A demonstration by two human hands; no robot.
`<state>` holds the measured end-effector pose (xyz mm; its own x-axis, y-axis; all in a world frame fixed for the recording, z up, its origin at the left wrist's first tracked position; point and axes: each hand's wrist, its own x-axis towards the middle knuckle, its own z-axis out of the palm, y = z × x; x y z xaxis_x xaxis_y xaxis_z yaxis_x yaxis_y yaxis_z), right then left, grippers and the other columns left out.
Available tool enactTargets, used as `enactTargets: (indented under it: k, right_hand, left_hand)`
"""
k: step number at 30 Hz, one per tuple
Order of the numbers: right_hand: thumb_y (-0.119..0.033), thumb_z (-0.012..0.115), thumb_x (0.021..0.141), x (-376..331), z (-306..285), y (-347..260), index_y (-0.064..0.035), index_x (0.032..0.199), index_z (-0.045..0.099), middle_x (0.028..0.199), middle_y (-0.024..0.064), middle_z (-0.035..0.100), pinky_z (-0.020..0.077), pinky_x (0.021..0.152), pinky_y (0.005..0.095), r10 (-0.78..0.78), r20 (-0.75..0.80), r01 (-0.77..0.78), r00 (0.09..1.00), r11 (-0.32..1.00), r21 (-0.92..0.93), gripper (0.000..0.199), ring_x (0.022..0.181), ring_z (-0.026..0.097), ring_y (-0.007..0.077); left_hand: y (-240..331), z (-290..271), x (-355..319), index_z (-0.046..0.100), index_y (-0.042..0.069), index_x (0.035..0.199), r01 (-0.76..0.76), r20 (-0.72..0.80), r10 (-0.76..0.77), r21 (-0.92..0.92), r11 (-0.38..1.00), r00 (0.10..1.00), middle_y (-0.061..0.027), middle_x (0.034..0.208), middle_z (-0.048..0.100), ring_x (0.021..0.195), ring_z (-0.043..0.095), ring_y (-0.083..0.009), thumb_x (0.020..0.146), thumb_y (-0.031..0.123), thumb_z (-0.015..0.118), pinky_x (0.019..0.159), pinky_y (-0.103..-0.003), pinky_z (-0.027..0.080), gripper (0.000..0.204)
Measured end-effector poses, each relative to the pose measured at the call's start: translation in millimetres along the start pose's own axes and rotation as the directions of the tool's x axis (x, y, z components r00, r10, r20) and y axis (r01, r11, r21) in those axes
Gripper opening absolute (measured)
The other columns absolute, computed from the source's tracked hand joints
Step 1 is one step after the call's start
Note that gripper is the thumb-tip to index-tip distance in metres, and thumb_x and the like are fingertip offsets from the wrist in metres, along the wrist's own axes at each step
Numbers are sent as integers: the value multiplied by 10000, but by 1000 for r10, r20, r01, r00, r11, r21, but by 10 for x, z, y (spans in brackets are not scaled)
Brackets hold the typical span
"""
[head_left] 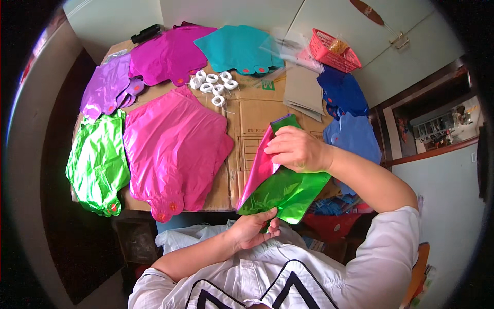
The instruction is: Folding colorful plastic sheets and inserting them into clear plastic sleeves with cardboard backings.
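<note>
A folded stack of flat foil balloons [288,188], green on top with a pink one [261,167] beneath and a purple edge at its far end, is held tilted above the table's near edge. My left hand [253,229] grips the stack's near bottom corner. My right hand [298,150] rests over its upper middle, fingers closed on the pink and green layers. My white sleeves come in from the lower edge.
On the cardboard-covered table [257,110] lie piles of flat foil balloons: pink [175,149], green [96,165], purple [105,87], magenta [170,54], teal [239,49], dark blue [342,92], light blue [355,136]. Several white ribbon rolls [213,85], grey cards [302,90], a red basket [333,51].
</note>
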<state>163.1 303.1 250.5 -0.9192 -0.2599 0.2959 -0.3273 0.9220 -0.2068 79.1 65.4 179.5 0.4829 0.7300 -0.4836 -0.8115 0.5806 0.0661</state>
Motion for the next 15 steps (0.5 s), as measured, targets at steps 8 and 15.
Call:
enactTargets:
  k: [8,15]
  right_hand:
    - [-93,631,737,-158,-136,41,-69,805,653,1039,80,684,469,906,427,-38,27,41,999,993,-114,75,1021,625,242]
    - [-80,640,725,-195,-225,-68,-55,797,649,1032,86,681,478,881,420,-34,83,44,996,991,-125,76,1013,625,256]
  left_hand:
    - [-30,-110,-7,509,66,915,-35,42,37,-48,998,998,-34,712,509,651,486,-145,961,191,562,727,-350,489,143]
    - [-47,-97,-18,503,75,902,-36,83,40,-54,998,996,-35,710,508,650,487,-146,958,191,567,732,-347,491,144]
